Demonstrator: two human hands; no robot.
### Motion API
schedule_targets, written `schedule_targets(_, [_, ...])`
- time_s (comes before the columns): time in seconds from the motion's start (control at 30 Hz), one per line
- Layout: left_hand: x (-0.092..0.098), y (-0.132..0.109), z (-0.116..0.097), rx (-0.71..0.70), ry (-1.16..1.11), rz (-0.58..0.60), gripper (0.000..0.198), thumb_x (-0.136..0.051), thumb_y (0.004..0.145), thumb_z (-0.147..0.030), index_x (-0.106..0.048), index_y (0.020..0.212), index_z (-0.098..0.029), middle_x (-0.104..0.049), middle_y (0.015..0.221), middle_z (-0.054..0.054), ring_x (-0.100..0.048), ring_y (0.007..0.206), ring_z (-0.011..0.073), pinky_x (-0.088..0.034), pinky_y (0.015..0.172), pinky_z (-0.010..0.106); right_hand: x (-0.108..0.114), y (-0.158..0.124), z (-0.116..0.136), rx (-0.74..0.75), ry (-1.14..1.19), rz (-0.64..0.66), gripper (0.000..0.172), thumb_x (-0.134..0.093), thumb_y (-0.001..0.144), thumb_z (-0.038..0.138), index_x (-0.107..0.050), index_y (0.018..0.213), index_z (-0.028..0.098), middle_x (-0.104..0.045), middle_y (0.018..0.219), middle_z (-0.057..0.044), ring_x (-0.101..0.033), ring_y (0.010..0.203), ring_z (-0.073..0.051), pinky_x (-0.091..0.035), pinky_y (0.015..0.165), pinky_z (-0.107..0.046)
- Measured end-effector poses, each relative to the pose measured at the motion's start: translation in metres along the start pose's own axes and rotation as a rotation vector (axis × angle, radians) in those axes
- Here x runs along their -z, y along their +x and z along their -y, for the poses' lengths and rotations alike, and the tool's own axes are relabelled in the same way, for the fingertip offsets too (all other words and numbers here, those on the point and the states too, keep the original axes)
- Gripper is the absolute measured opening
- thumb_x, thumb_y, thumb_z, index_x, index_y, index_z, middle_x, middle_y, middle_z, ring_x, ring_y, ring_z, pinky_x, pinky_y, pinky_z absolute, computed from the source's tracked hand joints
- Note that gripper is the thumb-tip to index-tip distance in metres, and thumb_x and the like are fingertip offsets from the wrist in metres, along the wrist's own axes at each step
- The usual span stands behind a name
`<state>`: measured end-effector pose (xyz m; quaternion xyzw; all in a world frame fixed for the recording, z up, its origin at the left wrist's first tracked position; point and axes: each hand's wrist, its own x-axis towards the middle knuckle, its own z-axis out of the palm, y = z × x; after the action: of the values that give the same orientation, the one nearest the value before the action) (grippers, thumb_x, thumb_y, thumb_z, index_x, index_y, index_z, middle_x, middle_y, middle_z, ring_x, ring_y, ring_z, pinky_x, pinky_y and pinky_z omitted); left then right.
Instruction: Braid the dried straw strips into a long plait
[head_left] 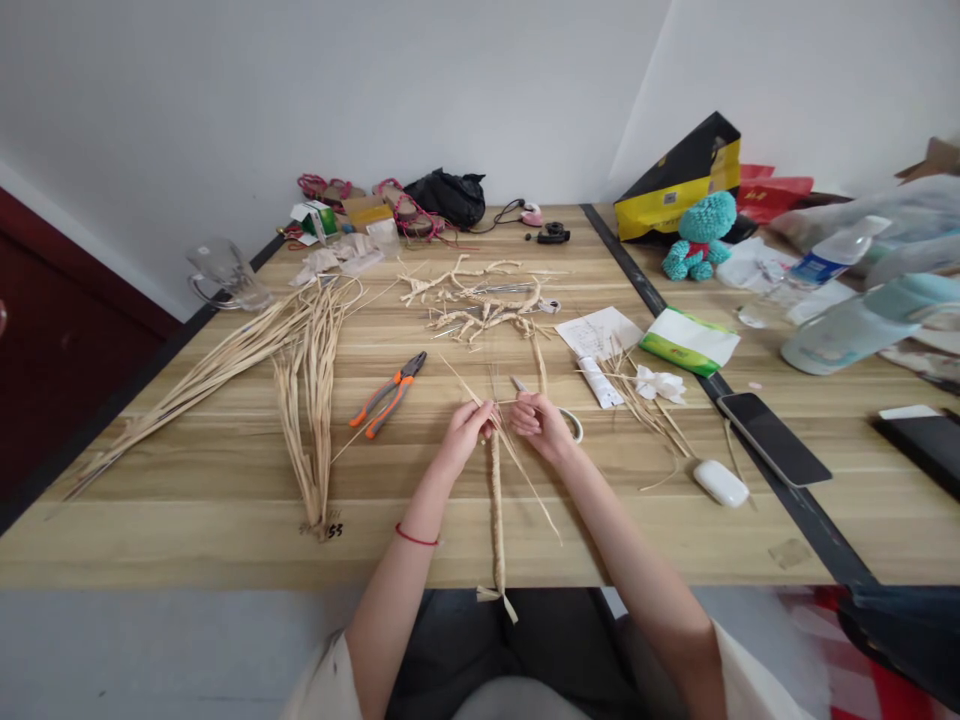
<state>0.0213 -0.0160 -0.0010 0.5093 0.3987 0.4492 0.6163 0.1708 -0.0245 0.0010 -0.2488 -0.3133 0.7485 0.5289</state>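
My left hand (469, 430) is closed in a pinch at the upper end of a straw-wrapped stem (496, 510). The stem's lower end, with loose straw tips, hangs past the table's front edge. Loose straw strands (531, 482) stick out from under my left fingers. To its right, my right hand (543, 424) is closed with curled fingers on a thin straw strand (509, 402) stretched between both hands. Scissors (576, 426) lie partly hidden under my right hand. Pliers with orange-grey handles (388, 394) rest left of my hands.
Bundles of long straw (319, 420) lie at the left. Straw-wrapped branches (487, 305) lie beyond my hands. To the right are a white tube (599, 382), cut straw (645, 405), a tissue pack (690, 341), a phone (774, 438) and a white case (720, 483). A glass mug (227, 275) stands far left.
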Motion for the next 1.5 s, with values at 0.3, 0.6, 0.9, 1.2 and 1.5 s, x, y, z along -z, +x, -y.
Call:
schedule_targets(0.3, [0.000,0.000,-0.003,-0.022,-0.042,0.086,0.044,-0.058,0.076,-0.053,-0.051,0.053,-0.016,-0.053,0.058,0.002,-0.047,0.057,0.0116,-0.036,0.058,0.025,0.008,-0.001,0.010,0.092,0.210,-0.099,0.039,-0.057,0.078,0.023,-0.027,0.053,0.021,-0.017,0.046,0.010,-0.008,0.038,-0.006,-0.022,0.034,-0.018])
schedule_targets(0.6, [0.004,0.000,-0.008,-0.053,-0.137,-0.017,0.043,-0.056,0.077,-0.050,-0.042,0.054,-0.017,-0.049,0.056,0.000,-0.040,0.051,0.0088,-0.031,0.053,0.025,0.019,-0.007,0.030,0.362,0.340,-0.209,0.034,-0.054,0.081,0.018,-0.028,0.059,0.022,-0.020,0.050,0.009,-0.018,0.038,-0.007,-0.029,0.036,-0.018])
schedule_targets(0.9, [0.005,0.001,-0.007,-0.060,-0.156,-0.076,0.043,-0.058,0.076,-0.049,-0.041,0.053,-0.017,-0.047,0.054,-0.001,-0.040,0.050,0.0086,-0.032,0.052,0.025,0.027,-0.009,0.033,0.481,0.416,-0.197,0.035,-0.058,0.079,0.016,-0.029,0.061,0.022,-0.026,0.050,0.008,-0.027,0.039,-0.007,-0.032,0.038,-0.018])
schedule_targets(1.2, [0.011,0.004,-0.007,-0.059,-0.372,-0.157,0.039,-0.056,0.077,-0.039,-0.034,0.053,-0.018,-0.039,0.052,-0.002,-0.036,0.048,0.0075,-0.031,0.050,0.024,0.027,-0.010,0.033,0.501,0.483,-0.204,0.034,-0.055,0.080,0.014,-0.029,0.060,0.023,-0.028,0.051,0.007,-0.028,0.040,-0.008,-0.033,0.037,-0.020])
schedule_targets(1.5, [0.016,0.005,-0.011,0.042,-0.524,-0.195,0.034,-0.049,0.079,-0.029,-0.029,0.054,-0.018,-0.032,0.054,-0.003,-0.032,0.047,0.0070,-0.031,0.047,0.022,0.028,-0.006,0.026,0.405,0.438,-0.303,0.036,-0.054,0.078,0.017,-0.025,0.058,0.022,-0.025,0.049,0.008,-0.024,0.038,-0.007,-0.031,0.038,-0.020])
